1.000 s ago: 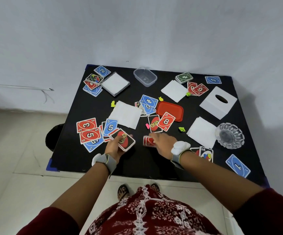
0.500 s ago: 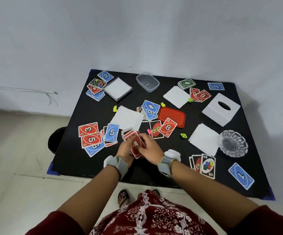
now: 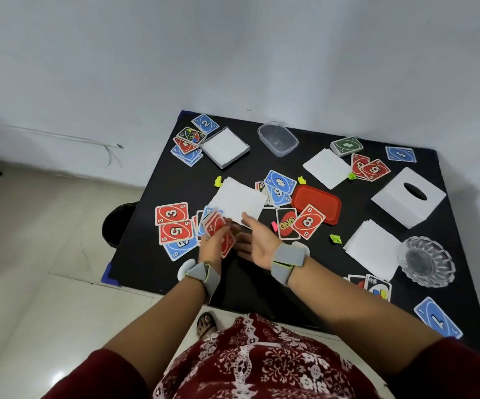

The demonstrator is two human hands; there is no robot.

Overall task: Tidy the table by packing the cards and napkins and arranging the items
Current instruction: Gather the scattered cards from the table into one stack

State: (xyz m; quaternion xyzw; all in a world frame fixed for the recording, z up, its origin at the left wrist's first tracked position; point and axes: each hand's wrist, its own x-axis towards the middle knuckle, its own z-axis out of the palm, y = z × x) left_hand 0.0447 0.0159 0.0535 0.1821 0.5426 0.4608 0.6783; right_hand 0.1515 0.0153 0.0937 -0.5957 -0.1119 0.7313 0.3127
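A thin wire (image 3: 112, 152) hangs on the white wall (image 3: 233, 53) left of the worktop (image 3: 146, 240); pale floor tiles (image 3: 31, 269) lie below it.

Soft, even indoor light, white wall (image 3: 233, 53) dim and grey, bright glare patch on the floor tiles (image 3: 57, 375) at lower left, faint shadow right of the black table (image 3: 152, 254) — wide-angle bending at frame edges, both hands motion-blurred — slightly soft overall.
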